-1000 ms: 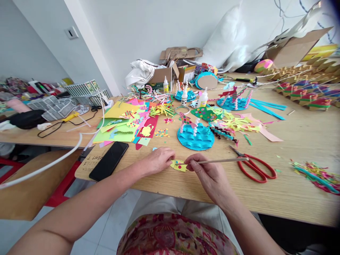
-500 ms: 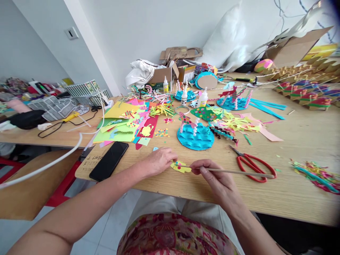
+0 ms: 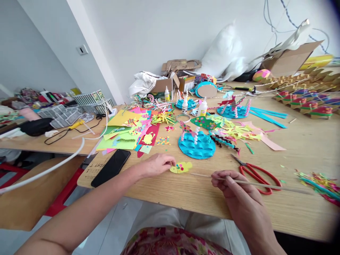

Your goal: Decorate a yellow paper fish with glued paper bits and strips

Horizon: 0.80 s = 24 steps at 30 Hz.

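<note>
A small yellow paper fish [image 3: 183, 167] with red, pink and blue dots is in front of me at the table's near side. My left hand [image 3: 158, 165] has its fingers curled together at the head end of this fish, gripping its edge. To the right, my right hand [image 3: 236, 191] pinches a thin wooden stick [image 3: 276, 186] between thumb and fingers. The stick's tip points left towards the fish's tail, apart from it. Beyond the fish stands a round blue base [image 3: 197, 148] with a pink dotted fish on twisted pipe-cleaner posts.
Red-handled scissors [image 3: 259, 177] lie right, by my right hand. A black phone [image 3: 111, 168] lies left. Coloured paper [image 3: 124, 136], glue bottles [image 3: 202, 108], a green dotted fish [image 3: 204, 123] and yellow paper scraps [image 3: 236, 129] spread across the table. Pipe-cleaner clippings [image 3: 318, 182] lie far right.
My right hand has moved right with the stick, drawing its tip off the yellow fish. My left hand stays at the fish's head. The view has shifted slightly.
</note>
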{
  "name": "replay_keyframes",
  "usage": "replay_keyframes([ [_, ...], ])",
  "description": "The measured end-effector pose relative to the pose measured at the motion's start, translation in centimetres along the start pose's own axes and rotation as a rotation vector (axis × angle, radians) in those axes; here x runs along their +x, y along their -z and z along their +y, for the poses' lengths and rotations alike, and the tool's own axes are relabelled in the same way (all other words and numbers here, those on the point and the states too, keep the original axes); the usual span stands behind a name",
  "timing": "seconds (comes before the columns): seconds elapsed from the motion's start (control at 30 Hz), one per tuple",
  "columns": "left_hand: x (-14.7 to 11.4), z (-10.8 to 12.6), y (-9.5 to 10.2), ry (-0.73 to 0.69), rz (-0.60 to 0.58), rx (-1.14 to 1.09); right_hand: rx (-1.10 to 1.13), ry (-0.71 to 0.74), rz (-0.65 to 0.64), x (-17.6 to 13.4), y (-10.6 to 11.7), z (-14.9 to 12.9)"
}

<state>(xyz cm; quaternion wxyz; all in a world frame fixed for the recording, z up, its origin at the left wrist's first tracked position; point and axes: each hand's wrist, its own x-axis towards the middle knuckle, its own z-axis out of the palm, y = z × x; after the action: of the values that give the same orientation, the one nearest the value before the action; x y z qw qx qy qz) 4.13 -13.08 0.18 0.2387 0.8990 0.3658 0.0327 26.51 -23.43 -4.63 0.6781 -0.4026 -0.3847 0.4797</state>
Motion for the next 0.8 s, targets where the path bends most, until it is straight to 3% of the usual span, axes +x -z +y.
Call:
replay_keyframes([
  [0.1,0.3,-0.6,1.0,0.07,0.059,-0.074,0.036,-0.018,0.006,0.1,0.2,0.3],
  [0.2,0.7,-0.8,1.7,0.097,0.028,-0.111,0.075,-0.041,0.023,0.1,0.2,0.3],
  [0.37,0.8,-0.9,1.2,0.099,-0.001,-0.078,0.017,-0.014,0.023,0.1,-0.1,-0.1],
  [0.57,0.6,-1.4,-0.1,0.047,0.019,0.005,-0.383,0.238,-0.199,0.8,-1.8,-0.2],
  [0.67,0.5,-0.9,-0.4,0.019,0.022,0.066,-0.639,0.399,-0.323,1.6,-2.9,0.1],
  [0.8,0.2,-0.1,-0.5,0.036,0.054,0.135,-0.916,0.511,-0.418,2.3,-3.6,0.4],
])
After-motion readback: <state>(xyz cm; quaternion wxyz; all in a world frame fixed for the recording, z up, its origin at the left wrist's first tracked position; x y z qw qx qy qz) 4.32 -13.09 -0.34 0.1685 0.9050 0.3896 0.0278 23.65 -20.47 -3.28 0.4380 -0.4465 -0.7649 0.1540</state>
